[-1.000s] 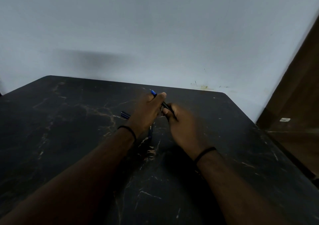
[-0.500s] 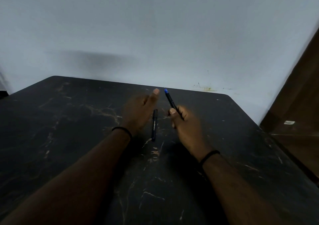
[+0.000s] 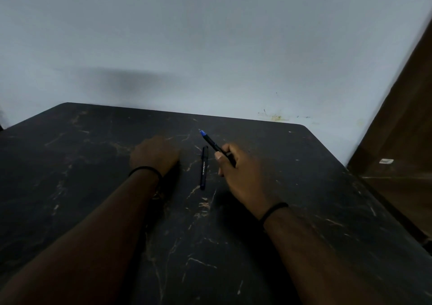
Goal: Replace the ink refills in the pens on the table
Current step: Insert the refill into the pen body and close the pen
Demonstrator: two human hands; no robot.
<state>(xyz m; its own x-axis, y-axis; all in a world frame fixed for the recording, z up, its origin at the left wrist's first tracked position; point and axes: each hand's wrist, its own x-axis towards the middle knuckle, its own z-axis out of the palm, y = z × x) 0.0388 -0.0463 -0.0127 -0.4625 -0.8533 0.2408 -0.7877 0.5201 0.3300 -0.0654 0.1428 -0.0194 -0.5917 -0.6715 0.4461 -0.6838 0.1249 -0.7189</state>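
Note:
My right hand point(image 3: 243, 176) grips a dark pen with a blue tip point(image 3: 211, 142) above the table, tip pointing up and away to the left. A second dark pen with white lettering point(image 3: 203, 168) lies flat on the black marbled table point(image 3: 93, 164) between my hands, touching neither. My left hand point(image 3: 154, 152) rests knuckles-up on the table to the left of that pen. Its fingers are hidden behind the back of the hand, so anything under them is out of sight. Both wrists wear a black band.
A pale wall point(image 3: 210, 47) rises just behind the table's far edge. A brown wooden panel point(image 3: 402, 129) stands past the right edge, with the floor below it. The table's right edge runs diagonally toward me.
My hands have come apart. The right hand kept the blue-tipped pen and swung it right; the left let go, moved left and settled on the table, uncovering the lying pen.

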